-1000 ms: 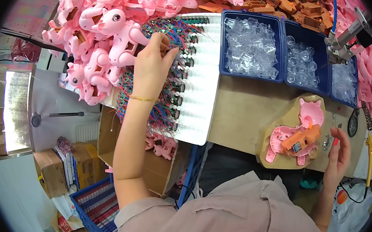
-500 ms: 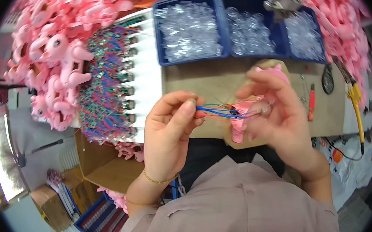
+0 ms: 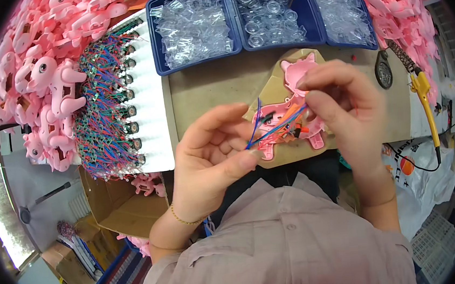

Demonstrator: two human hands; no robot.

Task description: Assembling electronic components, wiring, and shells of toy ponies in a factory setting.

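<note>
My left hand (image 3: 215, 151) is curled, its thumb and fingertips closed on one end of a bundle of thin coloured wires (image 3: 277, 126), blue, red and orange. A blue strand sticks up beside its fingers. The other end of the bundle is pinched between the thumb and fingers of my right hand (image 3: 346, 104). Just beneath the wires lies a pink animal-shaped plastic shell half (image 3: 301, 69), hollow side up, on a tan pad (image 3: 273, 90). Small dark and orange parts show about its body; my right hand and the wires partly cover it.
Blue bins (image 3: 198, 65) of clear plastic pieces line the back. Wired circuit boards (image 3: 106, 106) lie on a white foam sheet (image 3: 154, 105) at left, beside piled pink toy bodies (image 3: 60, 86). A yellow-handled soldering iron (image 3: 426, 103) and a dark oval tool (image 3: 383, 70) are at right.
My hands have spread a little apart, and the right hand now pinches the wires higher up. The pink shell shows more fully as the view has shifted.
</note>
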